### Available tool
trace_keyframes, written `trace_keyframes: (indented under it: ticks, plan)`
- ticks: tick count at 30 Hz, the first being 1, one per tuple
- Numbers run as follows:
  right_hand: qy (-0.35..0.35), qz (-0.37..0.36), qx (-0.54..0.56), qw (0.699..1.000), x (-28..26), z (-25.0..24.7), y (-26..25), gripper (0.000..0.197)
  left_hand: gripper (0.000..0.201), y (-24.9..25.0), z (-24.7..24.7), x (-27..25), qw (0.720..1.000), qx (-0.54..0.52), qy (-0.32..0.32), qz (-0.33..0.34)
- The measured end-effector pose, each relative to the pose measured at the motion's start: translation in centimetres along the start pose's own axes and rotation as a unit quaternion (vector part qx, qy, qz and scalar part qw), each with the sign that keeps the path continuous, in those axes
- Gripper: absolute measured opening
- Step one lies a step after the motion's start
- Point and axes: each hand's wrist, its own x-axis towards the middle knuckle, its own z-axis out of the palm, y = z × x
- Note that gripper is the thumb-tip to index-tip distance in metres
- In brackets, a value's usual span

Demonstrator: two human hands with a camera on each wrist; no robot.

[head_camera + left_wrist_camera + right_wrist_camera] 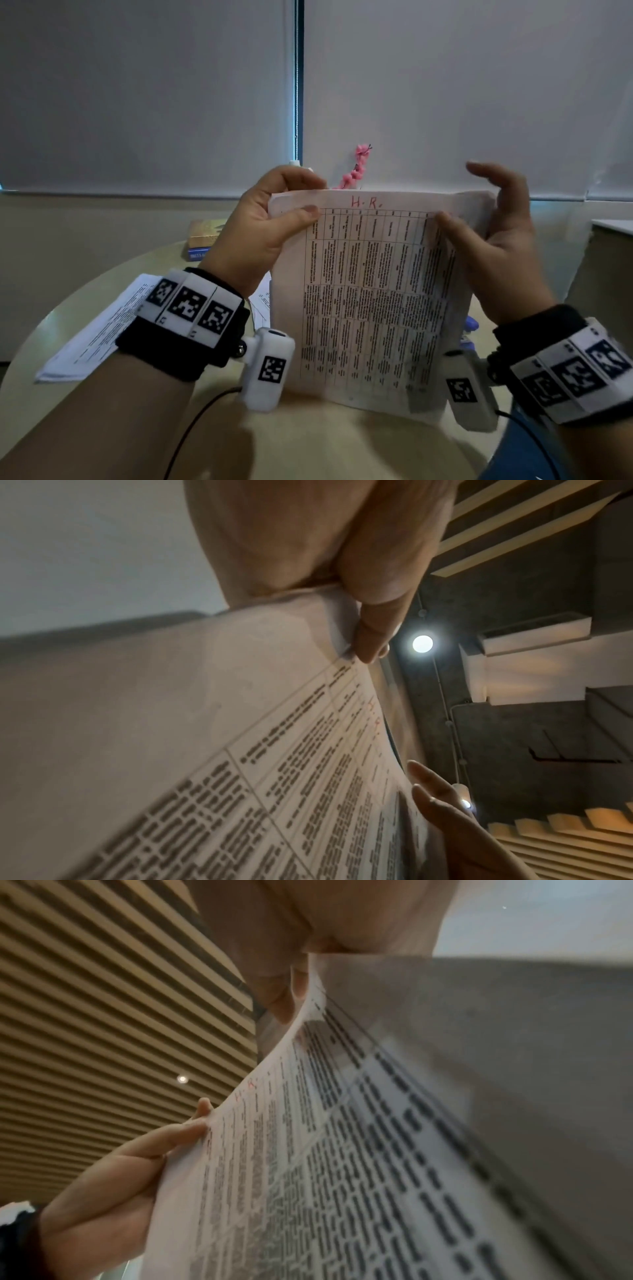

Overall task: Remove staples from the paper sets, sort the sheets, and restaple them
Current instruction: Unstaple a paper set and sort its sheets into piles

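Paper set (370, 291) upright: left hand (263, 229) pinches its corner; right hand (496, 236) thumb presses, fingers (493, 174) spread.

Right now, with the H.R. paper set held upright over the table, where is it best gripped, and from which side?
Probably its two top corners, one from each side. The paper set stands upright and bows; the left hand pinches the top-left corner, thumb in front. The right hand has its thumb on the front near the top-right edge, fingers lifted behind it.
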Motion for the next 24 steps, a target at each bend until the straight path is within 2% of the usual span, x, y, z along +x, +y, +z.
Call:
trace_keyframes:
  ticks: [2, 4, 9, 11, 14, 16, 19, 21, 24]
  plan:
    - [0.012, -0.02, -0.065, 0.998, 0.5, 0.2, 0.2, 0.027, 0.03, -0.1, 0.4, 0.0, 1.0, -0.013, 0.02, -0.015]
    - [0.027, -0.024, -0.088, 0.995, 1.0, 0.2, 0.4, 0.027, 0.029, 0.0, 0.7, 0.1, 0.999, -0.021, 0.035, -0.023]
    - [0.03, -0.029, -0.063, 0.997, 0.9, 0.5, -0.1, 0.025, 0.025, 0.6, 0.5, 0.3, 0.998, -0.015, 0.053, -0.014]
    - [0.023, -0.001, -0.024, 0.999, 0.4, 0.5, 0.1, 0.03, 0.025, 0.3, 0.4, 0.2, 0.998, -0.026, 0.051, -0.038]
    - [0.027, 0.095, 0.06, 0.993, -0.5, 0.4, 0.8, 0.04, 0.026, -0.3, 0.3, 0.0, 0.997, -0.031, 0.054, -0.056]
    - [0.017, 0.135, 0.112, 0.984, -0.7, 0.1, 1.1, 0.029, 0.026, -0.1, 0.4, -0.1, 0.997, -0.013, 0.048, -0.054]
    - [0.009, 0.144, 0.123, 0.982, -0.4, -0.2, 1.0, 0.011, 0.026, 0.6, 0.5, 0.0, 0.998, -0.002, 0.048, -0.047]
    - [0.004, 0.14, 0.118, 0.983, -0.3, -0.3, 1.0, 0.01, 0.03, 0.5, 0.5, 0.0, 0.997, -0.008, 0.055, -0.054]
    - [-0.023, 0.178, 0.112, 0.977, -0.9, -0.4, 1.5, 0.009, 0.03, -0.8, 0.6, -0.5, 0.993, -0.034, 0.063, -0.096]
